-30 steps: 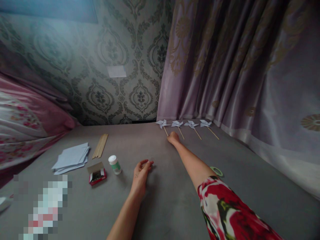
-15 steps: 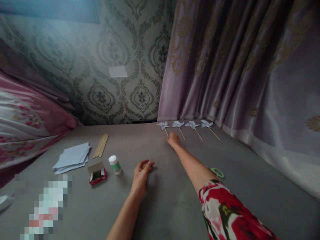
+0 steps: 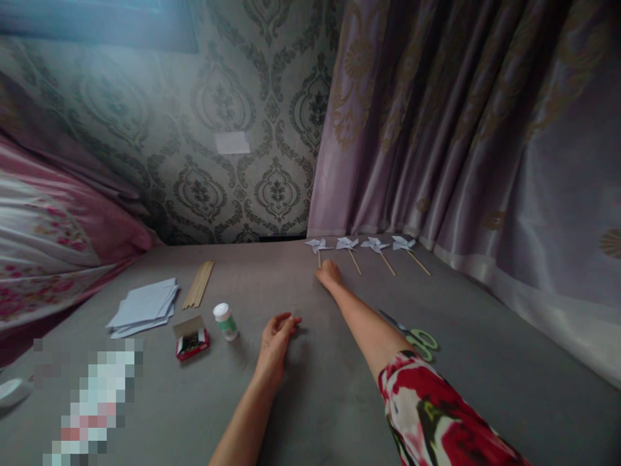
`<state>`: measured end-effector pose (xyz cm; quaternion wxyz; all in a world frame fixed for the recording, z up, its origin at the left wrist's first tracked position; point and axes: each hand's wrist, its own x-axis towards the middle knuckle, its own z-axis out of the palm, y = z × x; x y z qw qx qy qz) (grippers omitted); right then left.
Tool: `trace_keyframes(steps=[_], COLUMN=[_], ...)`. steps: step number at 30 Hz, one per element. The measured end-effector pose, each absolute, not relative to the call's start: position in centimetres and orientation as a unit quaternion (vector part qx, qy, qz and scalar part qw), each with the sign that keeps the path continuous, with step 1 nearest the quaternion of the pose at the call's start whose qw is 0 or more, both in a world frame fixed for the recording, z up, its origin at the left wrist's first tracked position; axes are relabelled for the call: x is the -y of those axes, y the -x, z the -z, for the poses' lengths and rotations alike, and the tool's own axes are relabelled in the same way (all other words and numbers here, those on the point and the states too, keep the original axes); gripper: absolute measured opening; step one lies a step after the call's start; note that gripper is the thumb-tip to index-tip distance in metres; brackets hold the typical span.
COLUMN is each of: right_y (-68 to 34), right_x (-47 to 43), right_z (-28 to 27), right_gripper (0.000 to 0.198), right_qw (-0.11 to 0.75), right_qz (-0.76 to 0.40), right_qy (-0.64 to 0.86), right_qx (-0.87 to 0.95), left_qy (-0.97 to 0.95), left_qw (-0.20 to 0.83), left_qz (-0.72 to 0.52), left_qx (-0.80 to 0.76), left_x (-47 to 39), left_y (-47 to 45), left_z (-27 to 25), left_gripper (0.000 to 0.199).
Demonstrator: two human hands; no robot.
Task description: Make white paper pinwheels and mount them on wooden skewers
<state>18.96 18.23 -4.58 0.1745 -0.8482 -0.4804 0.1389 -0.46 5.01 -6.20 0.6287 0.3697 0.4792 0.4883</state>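
My right hand (image 3: 329, 276) reaches to the far side of the grey-covered surface, its fingers closed round the lower stick of the leftmost white paper pinwheel (image 3: 319, 246). The stick's end is hidden in the fist. To its right lie more pinwheels in a row, the nearest pinwheel (image 3: 347, 244) with its stick slanting down right. My left hand (image 3: 277, 334) hovers over or rests on the cloth near the middle, fingers loosely bent and apart, holding nothing. A white bottle with a green label (image 3: 226, 321) stands to its left.
A red box of small dark items (image 3: 192, 344), wooden sticks (image 3: 198, 285) and a stack of white paper (image 3: 144, 306) are on the left. Green-handled scissors (image 3: 423, 342) lie beside my right forearm. A white roll (image 3: 13, 393) sits at the left edge; a pixelated patch covers something nearby.
My right hand has shifted slightly left, swinging the leftmost pinwheel's stick from slanted to nearly straight. More of the scissors shows past my forearm. My left hand has hardly moved.
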Motion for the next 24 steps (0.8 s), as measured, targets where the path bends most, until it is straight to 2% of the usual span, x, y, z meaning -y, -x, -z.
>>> trace_keyframes(steps=[24], right_y=[-19.0], right_x=[-16.9], right_z=[4.8], right_gripper=[0.024], right_qw=[0.189], right_qz=[-0.125], right_qy=[0.84], right_qx=[0.492], left_qy=[-0.374], left_qw=[0.627], left_qz=[-0.494], left_qx=[-0.472], left_x=[-5.3], left_y=[0.5], left_z=[6.7], left_gripper=[0.037])
